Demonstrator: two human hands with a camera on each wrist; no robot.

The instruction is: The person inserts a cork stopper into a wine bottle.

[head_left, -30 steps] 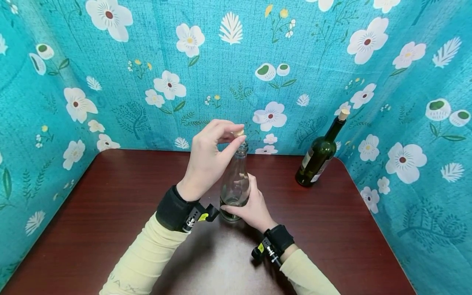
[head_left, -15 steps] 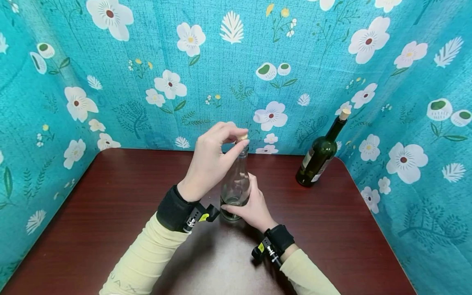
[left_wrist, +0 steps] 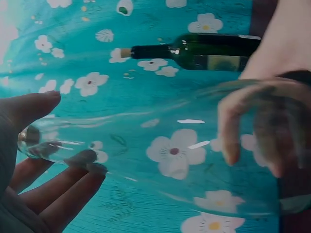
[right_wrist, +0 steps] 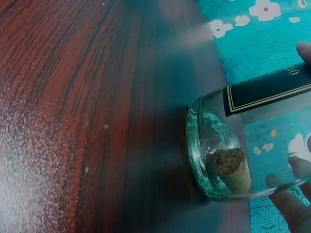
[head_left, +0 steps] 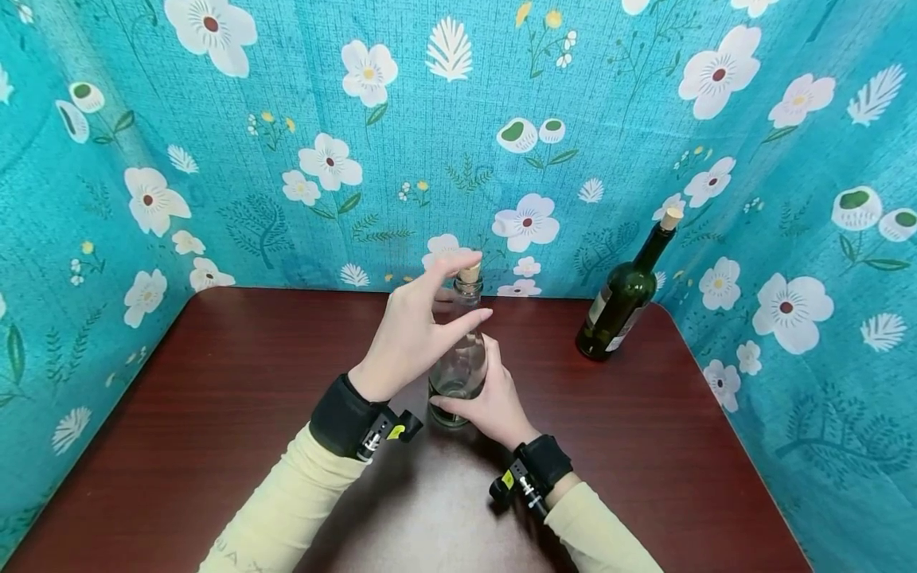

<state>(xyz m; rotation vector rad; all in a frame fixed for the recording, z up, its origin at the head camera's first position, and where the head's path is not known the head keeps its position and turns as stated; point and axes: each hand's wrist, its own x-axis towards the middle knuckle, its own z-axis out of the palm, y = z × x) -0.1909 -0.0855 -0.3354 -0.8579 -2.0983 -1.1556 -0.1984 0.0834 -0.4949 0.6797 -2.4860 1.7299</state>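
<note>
A clear glass bottle point(head_left: 460, 358) stands upright at the middle of the dark red table point(head_left: 215, 382), with a cork point(head_left: 470, 274) in its mouth. My left hand point(head_left: 458, 290) is beside the neck with straight, spread fingers and holds nothing; its index fingertip is close to the cork. My right hand point(head_left: 490, 394) grips the bottle's lower body. In the left wrist view, the left hand's fingers point(left_wrist: 53, 189) lie spread beside the clear bottle point(left_wrist: 160, 155). In the right wrist view, the bottle's base point(right_wrist: 209, 150) rests on the table, and a brown cork piece point(right_wrist: 233, 169) shows through the glass.
A dark green wine bottle point(head_left: 622, 301) with its own cork point(head_left: 670, 218) stands at the table's back right corner. Turquoise floral cloth point(head_left: 215, 159) walls the table at the back and both sides. Bare wood lies left and right of my arms.
My left hand pinched the cork at the bottle's mouth; now it has let go, and its fingers have spread and dropped beside the neck. The right hand and bottle have not moved.
</note>
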